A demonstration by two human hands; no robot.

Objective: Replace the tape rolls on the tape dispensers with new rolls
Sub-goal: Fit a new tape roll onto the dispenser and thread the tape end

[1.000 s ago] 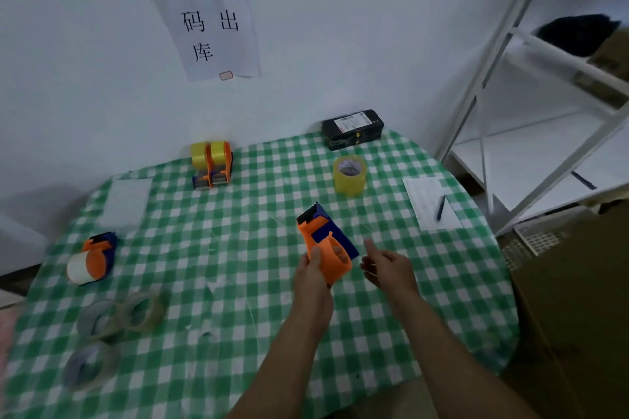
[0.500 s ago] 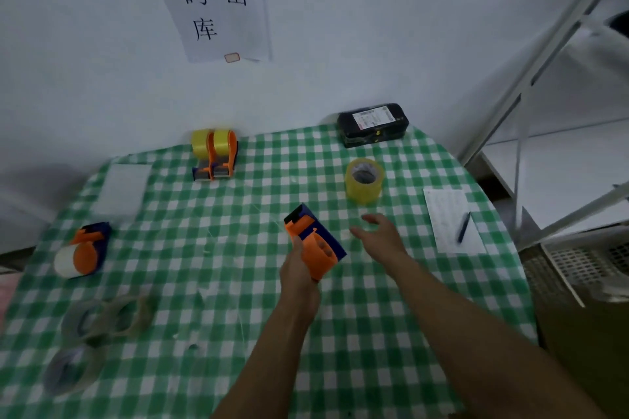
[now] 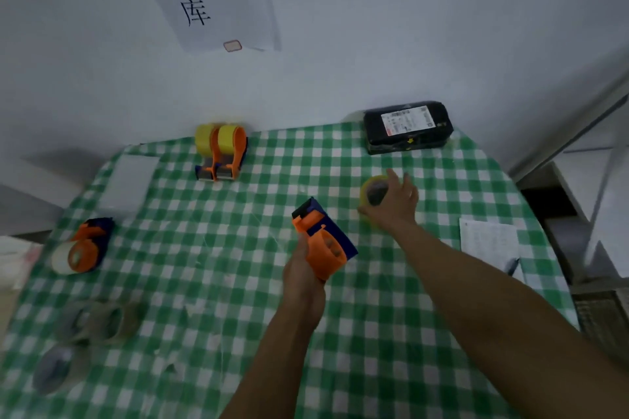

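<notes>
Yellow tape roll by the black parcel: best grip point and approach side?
Best bet: grip the yellow tape roll across its outer wall, thumb near side, fingers far side, coming from above. It lies flat on the table, core hole up, so the curved wall is free all round. The right hand is over it that way.

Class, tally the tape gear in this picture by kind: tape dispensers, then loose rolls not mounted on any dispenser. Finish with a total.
Tape dispensers: 4 (held dispenser in the left hand, left-edge dispenser, two back dispensers side by side)
Loose rolls: 4 (yellow roll grasped by the right hand, three pale rolls at the near left)
Total: 8
</notes>
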